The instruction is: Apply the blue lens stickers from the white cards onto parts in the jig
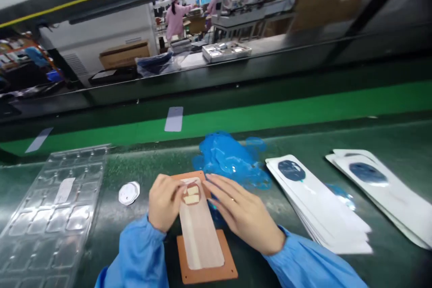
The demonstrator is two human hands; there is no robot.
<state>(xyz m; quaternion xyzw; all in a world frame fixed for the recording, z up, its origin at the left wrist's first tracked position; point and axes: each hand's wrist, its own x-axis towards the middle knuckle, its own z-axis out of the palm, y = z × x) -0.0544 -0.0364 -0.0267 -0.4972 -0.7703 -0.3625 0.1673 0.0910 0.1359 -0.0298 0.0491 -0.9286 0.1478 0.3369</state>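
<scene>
We log blue sleeves (pixel 143 252) at the bottom edge, then an orange-brown base (pixel 209 275), lower center, with a pale panel (pixel 201 243) lying lengthwise on it, rounded corners, round area with inner openings near its far end. We have the left hand (pixel 167 200) at the panel's far left side, fingers curled, thumb and index close together by that round area; we can't tell if it grips anything. The right hand (pixel 248 213) is open, fingers stretched out, fingertips over the panel's far right edge. Lower left, we see a clear compartment tray (pixel 78 218) with a paper slip (pixel 65 190) on it. Right of center, we note a stack of white panels (pixel 324 207) with a dark round patch; far right, a second stack (pixel 401 202), similar. Left of the left hand we mark small white discs (pixel 128 193), overlapping. Just beyond the hands, we find crumpled blue film (pixel 229 157). Past that, a green strip (pixel 280 117) with a pale card (pixel 173 119) near center. Upper center, we get a shallow metal tray (pixel 229 57), a cardboard box (pixel 124 55) to its left, and two people in pink (pixel 175 20) behind, blurred.
</scene>
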